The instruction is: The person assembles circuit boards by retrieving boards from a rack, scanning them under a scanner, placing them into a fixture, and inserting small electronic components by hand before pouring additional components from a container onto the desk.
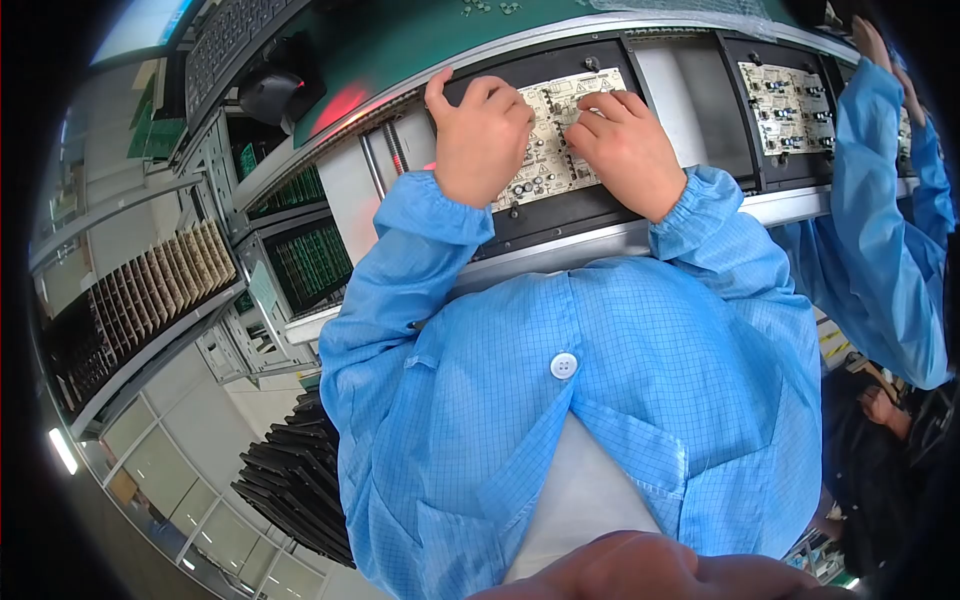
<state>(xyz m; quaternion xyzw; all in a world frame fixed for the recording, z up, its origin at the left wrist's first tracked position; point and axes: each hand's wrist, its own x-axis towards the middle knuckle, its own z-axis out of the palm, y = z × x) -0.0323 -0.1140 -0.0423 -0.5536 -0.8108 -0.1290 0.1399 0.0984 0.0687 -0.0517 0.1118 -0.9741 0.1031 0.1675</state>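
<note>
A cream printed circuit board (548, 150) with small black and white components lies in a black carrier frame (545, 218) in front of me. My left hand (482, 138) is over the board's left side, fingers curled towards it and the little finger sticking out. Its thumb side is turned away, so anything pinched there is hidden. Over the right half of the board, my right hand (630, 150) has its fingers bent and drawn together, tips down at the components. Whatever lies between those fingertips is too small or covered to make out.
To the right on the rail is another carrier with a populated board (788, 108), near a co-worker's blue sleeve (868, 130). A mouse (272, 93) and keyboard (232, 45) are at upper left. Boards stand in a rack (165, 280); black carriers (295, 475) are stacked below.
</note>
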